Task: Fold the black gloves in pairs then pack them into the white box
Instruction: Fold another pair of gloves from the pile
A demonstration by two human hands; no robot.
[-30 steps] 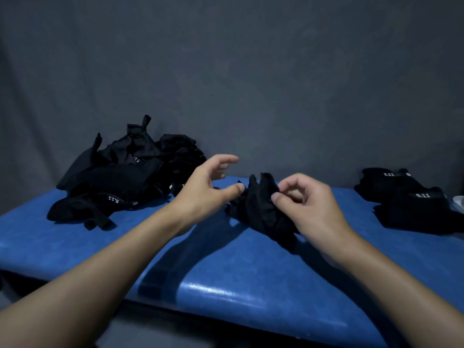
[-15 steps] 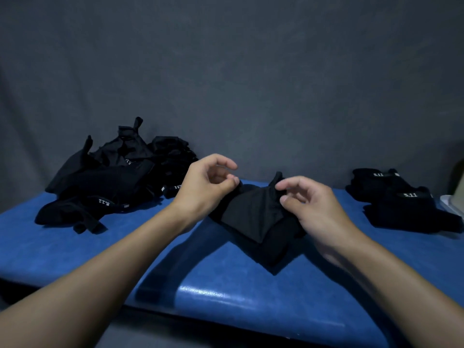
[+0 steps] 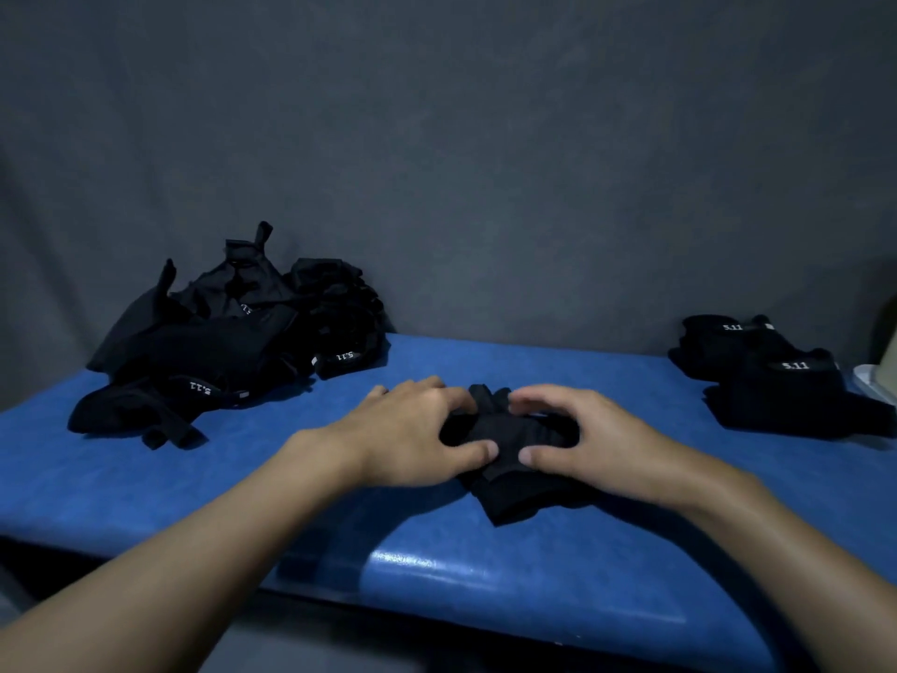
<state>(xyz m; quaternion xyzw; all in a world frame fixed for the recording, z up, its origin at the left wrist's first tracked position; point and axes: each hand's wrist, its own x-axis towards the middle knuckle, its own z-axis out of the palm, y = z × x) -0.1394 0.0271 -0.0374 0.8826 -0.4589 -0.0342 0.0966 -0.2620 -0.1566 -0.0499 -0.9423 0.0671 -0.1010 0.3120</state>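
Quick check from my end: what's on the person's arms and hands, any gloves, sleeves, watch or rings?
Nothing worn that shows. The left hand and right hand are bare, with no gloves on the fingers, and no rings or watch visible. Both forearms are bare right down to the frame's lower edge, so any sleeve would end out of view. The light is dim, so small marks cannot be ruled out.

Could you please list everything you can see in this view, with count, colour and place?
Loose glove pile: count unclear, black, far left of the table.
Folded gloves: a small stack, count unclear, black, far right of the table.
Gloves being folded: one bundle, black, centre, under both hands.
Table: one, blue padded top.
Backdrop: one, grey cloth, behind the table.
Pale object: partly cut off at the right edge; cannot identify.
Left hand: pressing the bundle.
Right hand: pressing the bundle.
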